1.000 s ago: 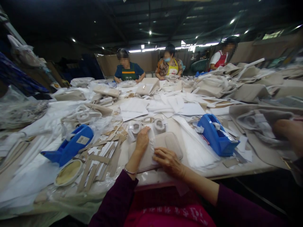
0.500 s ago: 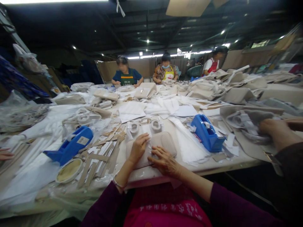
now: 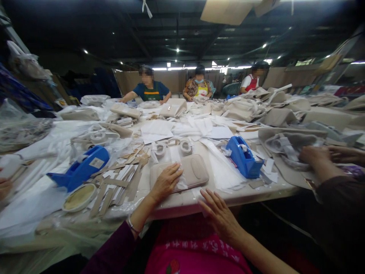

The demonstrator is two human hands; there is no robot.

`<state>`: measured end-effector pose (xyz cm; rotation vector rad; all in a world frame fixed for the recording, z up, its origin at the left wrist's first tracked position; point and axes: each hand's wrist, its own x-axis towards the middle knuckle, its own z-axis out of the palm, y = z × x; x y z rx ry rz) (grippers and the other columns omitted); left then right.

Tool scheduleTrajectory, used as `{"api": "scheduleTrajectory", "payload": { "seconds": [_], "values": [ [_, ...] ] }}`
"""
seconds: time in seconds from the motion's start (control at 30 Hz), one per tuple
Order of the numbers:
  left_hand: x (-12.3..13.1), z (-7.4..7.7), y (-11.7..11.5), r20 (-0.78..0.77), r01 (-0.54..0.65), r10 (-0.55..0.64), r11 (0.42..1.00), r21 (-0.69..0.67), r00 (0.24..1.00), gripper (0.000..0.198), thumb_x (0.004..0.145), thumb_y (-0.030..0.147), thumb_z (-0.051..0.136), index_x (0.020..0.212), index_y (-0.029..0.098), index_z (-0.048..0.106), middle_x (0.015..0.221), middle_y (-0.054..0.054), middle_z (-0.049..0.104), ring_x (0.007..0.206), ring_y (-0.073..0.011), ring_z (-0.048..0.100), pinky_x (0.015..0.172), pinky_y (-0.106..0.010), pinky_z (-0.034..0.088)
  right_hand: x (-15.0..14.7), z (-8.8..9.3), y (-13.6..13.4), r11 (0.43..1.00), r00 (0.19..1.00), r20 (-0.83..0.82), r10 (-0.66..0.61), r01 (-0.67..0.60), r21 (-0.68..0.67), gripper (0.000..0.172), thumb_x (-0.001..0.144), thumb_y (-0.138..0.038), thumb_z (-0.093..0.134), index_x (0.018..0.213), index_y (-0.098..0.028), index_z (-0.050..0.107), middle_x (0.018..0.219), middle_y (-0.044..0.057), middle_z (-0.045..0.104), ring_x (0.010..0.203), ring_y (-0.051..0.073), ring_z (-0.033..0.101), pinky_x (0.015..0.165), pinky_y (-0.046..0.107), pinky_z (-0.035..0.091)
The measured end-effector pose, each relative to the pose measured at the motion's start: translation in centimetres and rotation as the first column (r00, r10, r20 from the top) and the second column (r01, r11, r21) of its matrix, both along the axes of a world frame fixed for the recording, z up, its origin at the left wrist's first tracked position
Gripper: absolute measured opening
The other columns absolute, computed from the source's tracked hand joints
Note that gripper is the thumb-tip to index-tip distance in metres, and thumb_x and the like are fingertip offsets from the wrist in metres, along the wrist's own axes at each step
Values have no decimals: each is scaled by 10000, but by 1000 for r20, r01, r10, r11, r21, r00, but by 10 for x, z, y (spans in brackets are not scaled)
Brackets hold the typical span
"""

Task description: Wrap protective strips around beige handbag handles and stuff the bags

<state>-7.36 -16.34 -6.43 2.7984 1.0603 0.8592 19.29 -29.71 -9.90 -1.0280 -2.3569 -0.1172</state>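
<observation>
A beige bag (image 3: 195,169) with rounded corners lies flat near the table's front edge, a strip of white wrapping (image 3: 176,153) across its middle. My left hand (image 3: 167,178) rests flat on its left half and on the strip, fingers stretched out. My right hand (image 3: 219,214) hovers off the bag in front of the table edge, fingers apart; no held thing shows in it. Just behind the bag are two rolled, white-wrapped strap bundles (image 3: 186,147).
Blue tape dispensers stand at the right (image 3: 244,156) and left (image 3: 81,167). Beige and white strips (image 3: 119,186) and a round tin (image 3: 79,198) lie at left. A co-worker's hands (image 3: 319,156) handle a beige bag at right. Several people sit across the table.
My right hand has drawn back from the bag toward me and opened. My left hand has flattened onto the bag. Across the table, a person's arm has reached out sideways.
</observation>
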Motion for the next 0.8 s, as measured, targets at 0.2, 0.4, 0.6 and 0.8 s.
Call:
{"api": "scheduleTrajectory", "payload": {
  "seconds": [0.2, 0.4, 0.6, 0.8],
  "values": [
    [-2, 5, -4, -25, 6, -5, 1000, 5, 1000, 418, 856, 208, 550, 1272, 250, 554, 1430, -90, 447, 1352, -250, 363, 1104, -471, 345, -21, -4, 16, 973, 973, -217, 72, -21, 228, 328, 875, -35, 405, 1077, -173, 624, 1176, 106, 645, 1223, 225, 507, 972, 442, 483],
    [-2, 6, -4, -29, 7, -7, 1000, 19, 1000, 410, 864, 229, 548, 1274, 248, 554, 1421, -75, 462, 1368, -254, 334, 1110, -480, 333, -62, 23, 5, 958, 953, -260, 156, -82, 275, 221, 909, -100, 441, 899, -161, 653, 897, 68, 711, 902, 164, 641, 827, 337, 523],
    [2, 5, -5, -41, -11, 10, 1000, -12, 999, 463, 874, 272, 539, 1334, 271, 483, 1448, -59, 427, 1381, -252, 308, 1109, -505, 316, -88, 24, -7, 969, 947, -287, 145, -77, 235, 227, 925, -135, 428, 857, -166, 643, 829, 62, 702, 804, 151, 631, 711, 290, 505],
    [4, 15, -14, -107, -59, 57, 998, -18, 993, 501, 865, 271, 546, 1356, 284, 450, 1473, -61, 385, 1394, -249, 282, 1114, -514, 300, -92, 19, -5, 963, 914, -371, 162, -64, 262, 241, 880, -130, 434, 881, -229, 654, 803, 38, 707, 724, 169, 654, 612, 316, 543]
  ]
}}
